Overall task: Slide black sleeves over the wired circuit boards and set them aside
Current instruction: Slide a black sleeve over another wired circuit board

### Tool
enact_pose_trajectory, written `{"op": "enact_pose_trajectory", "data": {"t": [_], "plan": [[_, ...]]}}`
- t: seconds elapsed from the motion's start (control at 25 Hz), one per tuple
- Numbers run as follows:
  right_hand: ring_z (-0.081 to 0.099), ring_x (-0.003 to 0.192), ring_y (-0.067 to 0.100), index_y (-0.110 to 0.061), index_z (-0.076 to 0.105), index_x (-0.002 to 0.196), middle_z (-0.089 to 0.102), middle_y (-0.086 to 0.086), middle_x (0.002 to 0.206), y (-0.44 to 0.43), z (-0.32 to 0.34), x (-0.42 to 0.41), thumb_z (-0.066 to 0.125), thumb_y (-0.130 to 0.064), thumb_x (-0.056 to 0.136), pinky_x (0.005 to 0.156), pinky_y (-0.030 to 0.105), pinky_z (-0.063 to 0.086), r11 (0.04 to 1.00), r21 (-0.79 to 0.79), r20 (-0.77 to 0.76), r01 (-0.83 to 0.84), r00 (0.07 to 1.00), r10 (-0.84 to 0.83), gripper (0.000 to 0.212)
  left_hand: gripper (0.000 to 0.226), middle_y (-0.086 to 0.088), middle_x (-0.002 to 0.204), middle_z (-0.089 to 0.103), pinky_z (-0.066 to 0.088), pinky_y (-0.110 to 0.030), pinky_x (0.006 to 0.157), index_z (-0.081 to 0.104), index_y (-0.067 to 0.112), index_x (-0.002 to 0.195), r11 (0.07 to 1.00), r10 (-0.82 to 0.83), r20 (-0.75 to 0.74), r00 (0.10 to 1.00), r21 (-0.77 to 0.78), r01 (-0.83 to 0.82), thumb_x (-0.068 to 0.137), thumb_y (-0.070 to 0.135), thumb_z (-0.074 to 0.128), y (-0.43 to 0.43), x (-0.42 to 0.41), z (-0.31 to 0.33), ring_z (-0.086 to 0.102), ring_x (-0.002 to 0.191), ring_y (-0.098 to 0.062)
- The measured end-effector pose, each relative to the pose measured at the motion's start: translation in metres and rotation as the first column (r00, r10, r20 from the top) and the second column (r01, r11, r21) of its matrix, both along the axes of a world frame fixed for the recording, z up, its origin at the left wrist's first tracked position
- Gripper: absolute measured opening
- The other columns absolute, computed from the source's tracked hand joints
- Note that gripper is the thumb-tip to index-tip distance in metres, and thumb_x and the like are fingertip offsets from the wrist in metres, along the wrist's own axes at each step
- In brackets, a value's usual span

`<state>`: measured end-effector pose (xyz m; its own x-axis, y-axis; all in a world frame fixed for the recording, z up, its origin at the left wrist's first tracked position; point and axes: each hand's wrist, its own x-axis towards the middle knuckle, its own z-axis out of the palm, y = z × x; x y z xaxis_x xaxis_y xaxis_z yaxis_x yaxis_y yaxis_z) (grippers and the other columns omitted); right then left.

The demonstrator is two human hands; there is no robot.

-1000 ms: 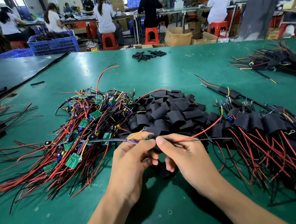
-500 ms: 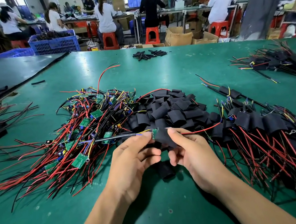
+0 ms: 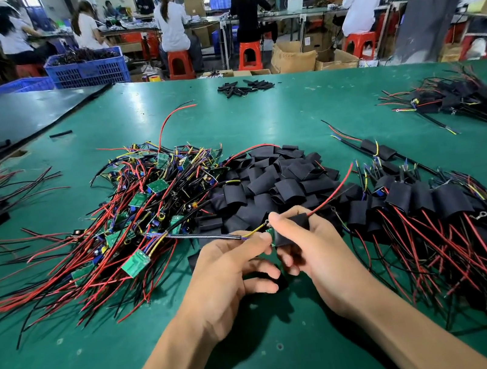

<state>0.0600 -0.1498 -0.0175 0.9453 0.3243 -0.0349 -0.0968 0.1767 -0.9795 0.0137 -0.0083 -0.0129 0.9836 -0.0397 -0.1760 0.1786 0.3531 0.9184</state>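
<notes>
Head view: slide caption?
Right hand holds a black tubular sleeve partly over a green wired circuit board; left hand pinches its wires.

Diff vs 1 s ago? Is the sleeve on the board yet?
The black sleeve held by the right hand slid left over the circuit board: a second ago none showed on it, now only a green sliver sticks out. The left hand still pinches the wires. Piles of bare boards, loose sleeves and finished pieces look unchanged.
</notes>
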Motion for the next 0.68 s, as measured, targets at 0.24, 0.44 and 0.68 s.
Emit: {"op": "enact_pose_trajectory", "data": {"t": [0.24, 0.44, 0.68], "plan": [[0.047, 0.047, 0.018, -0.017, 0.066, 0.080, 0.060, -0.001, 0.067, 0.002, -0.001, -0.001, 0.068, -0.055, 0.083, 0.041, 0.027, 0.036, 0.991, -0.123, 0.040, 0.054, 0.998, -0.050, 0.038, 0.008, -0.012, 0.079, 0.065, 0.052, -0.026, 0.049, 0.074, 0.011, 0.079, 0.992, 0.127, 0.052, 0.991, -0.011, -0.127, 0.084, 0.017, 0.072, -0.005, 0.002, 0.000, 0.063, 0.059, -0.022], [0.061, 0.058, 0.005, -0.027, 0.061, 0.076, 0.066, -0.014, 0.068, -0.006, -0.007, 0.000, 0.072, -0.071, 0.066, 0.054, 0.012, 0.043, 0.788, -0.419, 0.356, 0.451, 0.880, -0.314, 0.046, 0.010, -0.016, 0.086, 0.073, 0.060, -0.032, 0.065, 0.070, 0.003, 0.088, 0.957, 0.277, 0.138, 0.951, 0.053, -0.287, 0.094, 0.010, 0.065, -0.009, 0.005, -0.008, 0.073, 0.075, -0.029], [0.056, 0.076, 0.006, -0.030, 0.058, 0.084, 0.060, -0.015, 0.082, -0.009, -0.009, 0.001, 0.064, -0.061, 0.078, 0.072, 0.027, 0.048, 0.675, -0.461, 0.643, 0.577, 0.741, -0.195, 0.032, 0.021, -0.013, 0.084, 0.076, 0.059, -0.029, 0.071, 0.076, 0.016, 0.073, 0.926, 0.338, 0.182, 0.924, 0.111, -0.361, 0.090, 0.006, 0.069, -0.012, 0.006, -0.011, 0.075, 0.082, -0.025]]}}
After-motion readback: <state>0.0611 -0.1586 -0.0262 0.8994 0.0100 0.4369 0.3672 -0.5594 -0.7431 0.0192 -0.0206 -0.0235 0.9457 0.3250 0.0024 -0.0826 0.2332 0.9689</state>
